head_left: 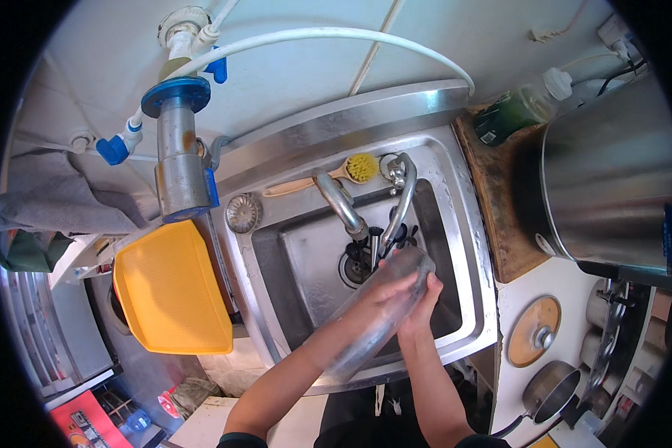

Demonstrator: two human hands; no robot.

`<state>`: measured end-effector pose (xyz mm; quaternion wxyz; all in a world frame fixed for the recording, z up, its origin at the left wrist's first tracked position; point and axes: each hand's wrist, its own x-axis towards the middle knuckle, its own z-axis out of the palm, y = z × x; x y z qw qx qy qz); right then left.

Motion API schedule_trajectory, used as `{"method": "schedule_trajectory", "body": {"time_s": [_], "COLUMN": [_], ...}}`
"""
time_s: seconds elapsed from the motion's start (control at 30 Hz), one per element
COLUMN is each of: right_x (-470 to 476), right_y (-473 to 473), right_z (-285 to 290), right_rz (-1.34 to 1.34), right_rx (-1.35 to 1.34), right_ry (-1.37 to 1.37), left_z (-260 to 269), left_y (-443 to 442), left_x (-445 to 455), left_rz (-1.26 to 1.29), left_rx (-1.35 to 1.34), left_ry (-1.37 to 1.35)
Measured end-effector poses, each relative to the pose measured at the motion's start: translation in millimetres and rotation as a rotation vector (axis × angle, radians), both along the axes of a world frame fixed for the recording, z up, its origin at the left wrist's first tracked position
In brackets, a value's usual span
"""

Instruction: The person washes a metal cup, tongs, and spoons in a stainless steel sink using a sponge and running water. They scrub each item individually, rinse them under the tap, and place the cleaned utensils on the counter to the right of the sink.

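Over the sink (308,263) I hold a long, clear cylindrical container (364,353) at a slant, its rounded end towards the taps. My right hand (423,305) grips it near that end from the right side. My left hand (395,288) lies along the container and shows partly through the clear wall; whether it is inside or against the outside, I cannot tell. Below the taps, several dark utensils (400,231) lie in the basin around the drain (355,269), partly hidden by the container. A thick metal spout (339,204) and a thinner curved tap (407,193) reach over the basin.
A yellow-bristled brush (361,168) and a drain strainer (243,213) rest on the sink's back ledge. Left is a yellow tray (171,291). Right are a large steel pot (610,173) on a wooden board (509,246), a green-liquid bottle (518,112), a lid (529,319) and a saucepan (549,392).
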<state>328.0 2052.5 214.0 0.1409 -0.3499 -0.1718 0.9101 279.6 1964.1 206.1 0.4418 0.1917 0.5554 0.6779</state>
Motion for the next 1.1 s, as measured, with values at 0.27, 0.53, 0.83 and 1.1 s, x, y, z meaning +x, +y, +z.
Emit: {"method": "schedule_trajectory", "body": {"time_s": [0.27,0.53,0.83,1.1], "right_x": [7,17,37,35], "right_y": [3,25,70,106], "right_z": [-14,-1,-9,25], "right_rz": [-0.03,-0.05,-0.213,-0.196], "right_rx": [0.052,0.148,0.321,0.458], "right_ry": [-0.013,-0.04,-0.078,-0.056], "left_z": [35,50,2,-45], "left_y": [22,25,15,-48], "left_x": [-21,-11,15,51], "left_rz": [-0.135,-0.106,-0.323,0.049], "left_rx": [-0.319,-0.189,0.054,0.439], "left_ry": [0.599,0.831,0.061,-1.169]}}
